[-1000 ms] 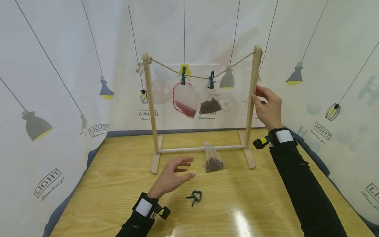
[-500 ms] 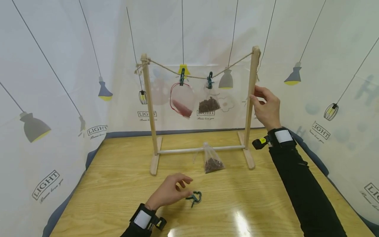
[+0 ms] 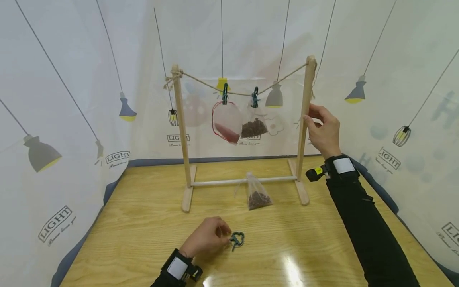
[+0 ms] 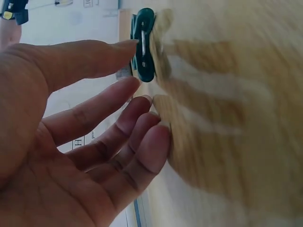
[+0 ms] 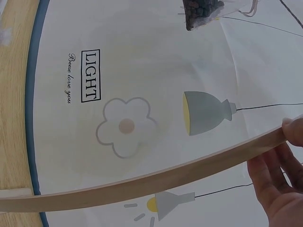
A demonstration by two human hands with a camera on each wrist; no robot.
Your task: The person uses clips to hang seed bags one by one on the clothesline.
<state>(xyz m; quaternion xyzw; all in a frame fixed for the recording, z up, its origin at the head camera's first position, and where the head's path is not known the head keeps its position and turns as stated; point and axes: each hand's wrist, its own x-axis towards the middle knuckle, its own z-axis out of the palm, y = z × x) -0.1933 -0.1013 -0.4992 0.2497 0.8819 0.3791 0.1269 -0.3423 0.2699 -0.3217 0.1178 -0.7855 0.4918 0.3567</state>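
My left hand [image 3: 205,238] is low over the table, its thumb and fingertips right at a dark green spring clip [image 3: 237,239]. In the left wrist view the thumb tip overlaps the clip [image 4: 145,45], and the index fingertip is beside it, a gap between the two. My right hand [image 3: 325,131] pinches the right wooden post [image 3: 307,87] of a rope stand between thumb and fingers. Two similar clips hang on the rope [image 3: 201,81]: one holds a red-edged sheer pouch [image 3: 227,119], the other a pouch of dark bits [image 3: 254,127].
Another sheer drawstring pouch [image 3: 259,198] with dark contents leans at the stand's white crossbar [image 3: 215,183]. The stand's left post [image 3: 181,127] rises from a wooden foot. A printed backdrop [image 3: 150,131] surrounds the wooden table [image 3: 143,227].
My left hand has come down from beside the standing pouch to the clip on the table, its fingers drawing closer together. The red-edged pouch swings slightly. My right hand stays on the post.
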